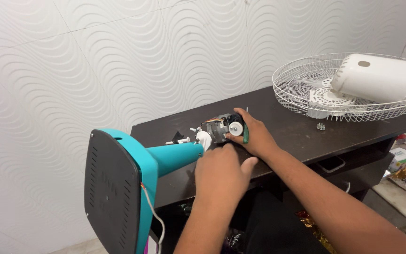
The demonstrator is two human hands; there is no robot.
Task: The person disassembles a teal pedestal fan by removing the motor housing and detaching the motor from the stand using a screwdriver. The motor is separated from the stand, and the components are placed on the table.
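Nearest the camera, one teal fan stand [132, 181] lies tipped on its side, its dark grey base plate [106, 188] facing the viewer and one white cord [153, 211] trailing down from it. The teal neck runs up to one exposed fan motor [219, 128] resting on the dark wooden table [297, 134]. The left hand [219, 174] lies palm down at the table's front edge, just below the motor, fingers bent inward; what they press on is hidden. The right hand [254, 134] grips the motor from the right side, thumb by its one white round shaft hub [235, 128], with one green-handled tool [245, 134] tucked under the fingers. Farther right lie small metal screws [320, 126], too small to count. At the far end rests one white wire fan guard [306, 89], holding one white motor cover [377, 77].
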